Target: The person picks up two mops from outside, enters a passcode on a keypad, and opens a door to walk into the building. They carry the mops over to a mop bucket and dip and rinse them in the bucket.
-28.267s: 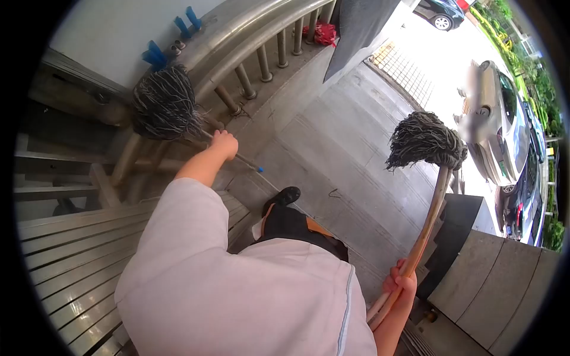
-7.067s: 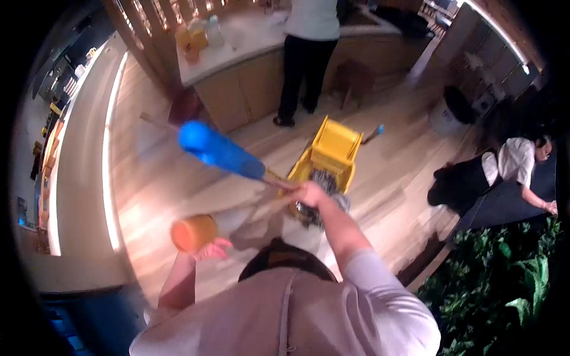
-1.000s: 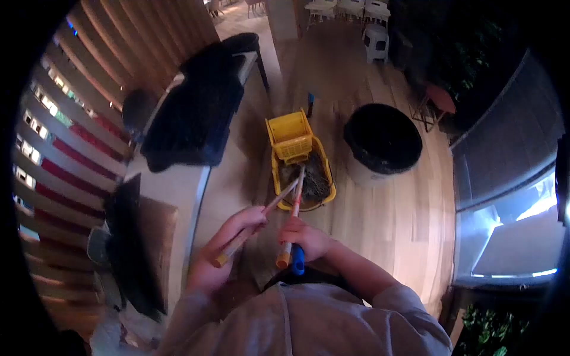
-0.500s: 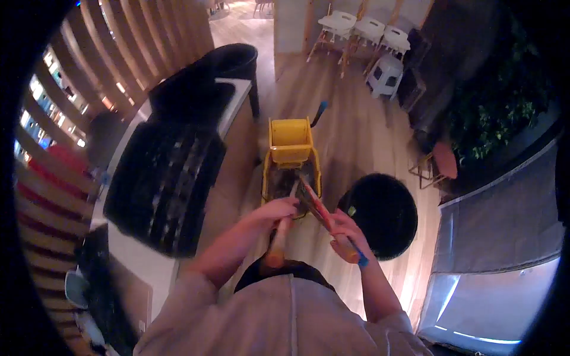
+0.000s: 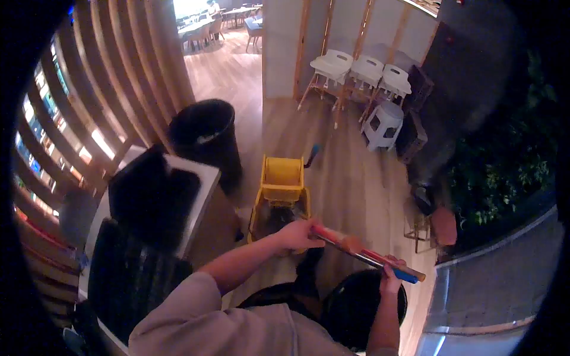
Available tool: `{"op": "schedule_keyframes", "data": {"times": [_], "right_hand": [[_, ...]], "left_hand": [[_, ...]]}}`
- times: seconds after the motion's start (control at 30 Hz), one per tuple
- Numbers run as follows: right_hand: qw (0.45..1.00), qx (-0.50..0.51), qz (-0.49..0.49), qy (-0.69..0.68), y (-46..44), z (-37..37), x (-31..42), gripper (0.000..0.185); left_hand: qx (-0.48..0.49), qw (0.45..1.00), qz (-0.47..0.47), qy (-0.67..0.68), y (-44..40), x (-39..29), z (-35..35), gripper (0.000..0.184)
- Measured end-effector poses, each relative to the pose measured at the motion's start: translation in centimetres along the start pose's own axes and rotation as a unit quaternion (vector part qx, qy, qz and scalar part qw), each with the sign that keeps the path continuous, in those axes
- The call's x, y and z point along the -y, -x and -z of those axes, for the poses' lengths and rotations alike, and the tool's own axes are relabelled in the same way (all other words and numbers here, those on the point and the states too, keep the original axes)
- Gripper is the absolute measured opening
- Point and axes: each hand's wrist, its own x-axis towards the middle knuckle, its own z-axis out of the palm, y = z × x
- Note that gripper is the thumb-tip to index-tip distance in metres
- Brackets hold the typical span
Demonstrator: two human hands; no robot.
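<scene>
My left hand (image 5: 300,234) is closed around the near end of a bundle of long handles. My right hand (image 5: 392,270) grips the same bundle further right, close to its end. The bundle has a red pole (image 5: 329,235) and a wooden-coloured handle (image 5: 352,244), and one end is blue. It slants across in front of me, down to the right. Beyond my left hand stands a yellow mop bucket (image 5: 282,192) with a wringer, dark inside. Below the handles is a round black bin (image 5: 354,311), partly hidden by my body and right arm.
On the left is a counter (image 5: 199,169) with black crates (image 5: 127,279) on it. A tall black bin (image 5: 205,133) stands behind it. White high chairs (image 5: 332,65) and a white stool (image 5: 383,124) line the back right; a reddish stool (image 5: 442,225) is nearer.
My hands have moved apart, the right one rightward. The handles, separate and steeply angled before, now lie together at a shallower slant. The view has tilted up and moved, showing more of the room.
</scene>
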Motion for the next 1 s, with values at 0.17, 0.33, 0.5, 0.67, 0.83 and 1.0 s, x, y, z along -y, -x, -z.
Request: {"op": "schedule_keyframes", "data": {"times": [0.17,0.33,0.5,0.67,0.83,1.0], "right_hand": [[0.996,0.084,-0.015,-0.038,-10.1,-1.5,-3.2,0.046],[0.991,0.132,0.014,0.002,-20.7,-4.6,-5.3,0.050],[0.987,0.150,-0.059,-0.016,-29.2,-8.4,-6.8,0.051],[0.980,0.171,-0.082,0.050,-37.7,-11.8,-8.2,0.048],[0.971,0.199,-0.126,0.052,-44.2,-14.6,-11.2,0.049],[0.942,0.289,-0.108,0.130,-48.7,-19.8,-9.6,0.047]], "left_hand": [[0.114,0.885,0.054,-0.448,-11.6,-0.7,2.6,0.030],[0.113,0.924,-0.110,-0.348,-21.7,6.8,1.9,0.027],[0.180,0.956,0.054,-0.227,-27.9,3.8,5.5,0.025],[0.138,0.957,-0.011,-0.255,-35.4,11.9,8.4,0.033],[0.114,0.964,0.061,-0.234,-41.6,14.1,14.5,0.033],[0.053,0.960,0.107,-0.254,-44.2,12.6,18.2,0.030]]}}
